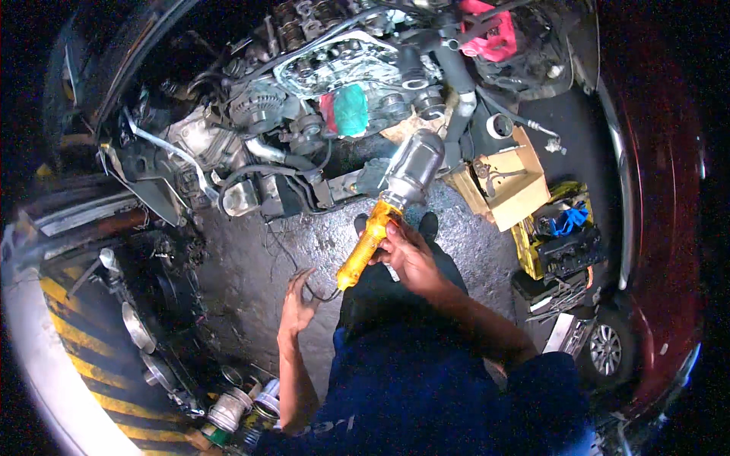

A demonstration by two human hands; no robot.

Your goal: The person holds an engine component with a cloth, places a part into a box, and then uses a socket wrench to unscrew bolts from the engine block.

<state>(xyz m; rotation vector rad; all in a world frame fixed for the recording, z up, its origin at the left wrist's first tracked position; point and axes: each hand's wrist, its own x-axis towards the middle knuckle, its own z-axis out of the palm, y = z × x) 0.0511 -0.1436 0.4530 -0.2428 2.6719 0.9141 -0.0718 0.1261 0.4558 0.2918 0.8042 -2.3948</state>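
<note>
My right hand (413, 260) is closed round the yellow handle of a work lamp (366, 245). Its caged, dark-shielded head (417, 163) tilts up and to the right, in front of the engine. From the lower end of the handle a thin black cord (323, 298) curves over to my left hand (299, 302). That hand is held out with curved, parted fingers, and the cord runs past the gap between thumb and fingers. Beyond the lamp lies an opened engine (334, 64) with its top exposed. A green cloth (351, 110) and a red one (328, 114) rest against its near side.
To the right stand an open cardboard box (517, 190) with parts inside, a yellow-and-black toolbox (566, 235) and loose tools (559, 298). A dark red car (661, 228) flanks them. Removed parts (156, 334) and cans (228, 410) lie at the left, beside a yellow-striped edge (99, 357).
</note>
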